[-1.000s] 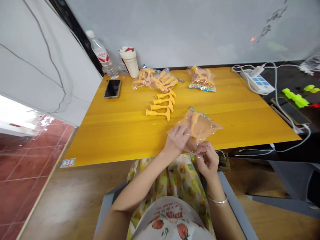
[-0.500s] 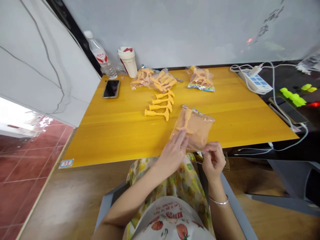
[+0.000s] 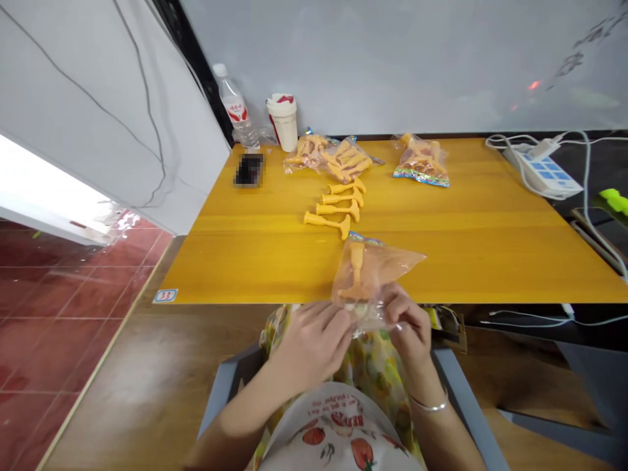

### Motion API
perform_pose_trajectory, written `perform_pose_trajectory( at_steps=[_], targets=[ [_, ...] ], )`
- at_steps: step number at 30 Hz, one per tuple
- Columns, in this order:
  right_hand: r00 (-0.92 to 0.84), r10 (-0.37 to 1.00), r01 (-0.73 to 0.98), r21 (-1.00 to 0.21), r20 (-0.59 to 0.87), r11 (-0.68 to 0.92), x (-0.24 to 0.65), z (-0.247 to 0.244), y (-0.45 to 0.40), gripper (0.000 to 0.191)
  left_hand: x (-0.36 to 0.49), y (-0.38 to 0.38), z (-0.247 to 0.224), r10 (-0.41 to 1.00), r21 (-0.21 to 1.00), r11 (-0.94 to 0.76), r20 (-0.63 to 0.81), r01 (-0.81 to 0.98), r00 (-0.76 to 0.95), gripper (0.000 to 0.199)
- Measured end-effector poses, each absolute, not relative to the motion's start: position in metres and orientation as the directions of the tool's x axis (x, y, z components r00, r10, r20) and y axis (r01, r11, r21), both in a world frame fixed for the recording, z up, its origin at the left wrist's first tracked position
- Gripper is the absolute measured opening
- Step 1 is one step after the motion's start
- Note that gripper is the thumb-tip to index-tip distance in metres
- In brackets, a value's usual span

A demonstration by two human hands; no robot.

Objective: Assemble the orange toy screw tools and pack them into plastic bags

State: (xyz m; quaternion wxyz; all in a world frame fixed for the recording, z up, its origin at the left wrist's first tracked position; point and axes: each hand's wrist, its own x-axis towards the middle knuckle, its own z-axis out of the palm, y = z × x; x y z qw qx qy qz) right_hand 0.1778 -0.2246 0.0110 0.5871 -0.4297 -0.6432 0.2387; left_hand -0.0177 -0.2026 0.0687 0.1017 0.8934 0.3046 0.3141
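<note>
A clear plastic bag (image 3: 373, 268) with an orange T-shaped piece inside hangs over the table's front edge, held up between my hands. My left hand (image 3: 311, 343) grips the bag's lower end, its fingers curled over the plastic. My right hand (image 3: 407, 324) pinches the bag's lower right corner. Several loose orange T-shaped pieces (image 3: 338, 206) lie side by side on the yellow wooden table (image 3: 245, 261), just beyond the bag. Further back lie filled bags of orange pieces (image 3: 314, 152) (image 3: 420, 161).
A bottle of water (image 3: 235, 108), a white cup (image 3: 283, 121) and a phone (image 3: 249, 170) stand at the table's far left. A power strip (image 3: 544, 173) and its cables lie at the right. My patterned lap lies below the table's front edge.
My hands have drawn together and lower, bringing the bag toward the table's front edge. My left hand has gone from lying flat on the bag to gripping its lower end. The view has turned slightly.
</note>
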Motion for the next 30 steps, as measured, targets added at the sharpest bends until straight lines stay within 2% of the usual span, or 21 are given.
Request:
perform_pose_trajectory(
  at_steps=[3,6,9,12,16,19,21,25,27,30],
  targets=[
    [-0.097,0.851,0.006,-0.855,0.516,0.518,0.157,0.019,-0.204,0.025,-0.037,-0.215,0.080,0.677,0.410,-0.736,0.437,0.538,0.593,0.014],
    [-0.190,0.854,-0.063,-0.874,0.484,0.481,0.140,0.028,-0.189,0.029,-0.046,-0.221,0.085,0.701,0.419,-0.713,0.407,0.562,0.587,0.018],
    [-0.195,0.843,-0.112,-0.865,0.501,0.489,0.137,0.033,-0.181,0.028,-0.053,-0.218,0.089,0.674,0.483,-0.732,0.410,0.481,0.614,0.024],
    [-0.111,0.872,-0.018,-0.878,0.476,0.477,0.151,0.031,-0.171,0.023,-0.063,-0.203,0.088,0.689,0.546,-0.714,0.434,0.439,0.581,0.024],
    [0.125,0.938,0.113,-0.944,0.324,0.311,0.177,0.017,-0.142,0.009,-0.078,-0.162,0.070,0.774,0.478,-0.631,0.451,0.612,0.445,0.015],
    [0.231,0.930,0.135,-0.956,0.285,0.259,0.192,0.001,-0.122,0.024,-0.087,-0.133,0.048,0.838,0.397,-0.535,0.362,0.746,0.408,0.026],
    [0.247,0.922,0.162,-0.951,0.297,0.262,0.199,-0.007,-0.117,0.033,-0.091,-0.124,0.037,0.867,0.388,-0.491,0.306,0.780,0.394,0.028],
    [0.190,0.952,0.277,-0.943,0.240,0.183,0.204,-0.010,-0.129,0.026,-0.100,-0.125,0.028,0.881,0.471,-0.470,0.300,0.746,0.365,0.027],
    [0.072,0.980,0.365,-0.919,0.186,0.148,0.201,-0.003,-0.138,0.028,-0.104,-0.127,0.029,0.907,0.545,-0.416,0.303,0.728,0.292,0.029],
    [-0.174,0.978,0.431,-0.885,0.113,0.178,0.192,0.011,-0.145,0.031,-0.110,-0.117,0.025,0.950,0.660,-0.291,0.283,0.693,0.130,0.037]
  ],
)
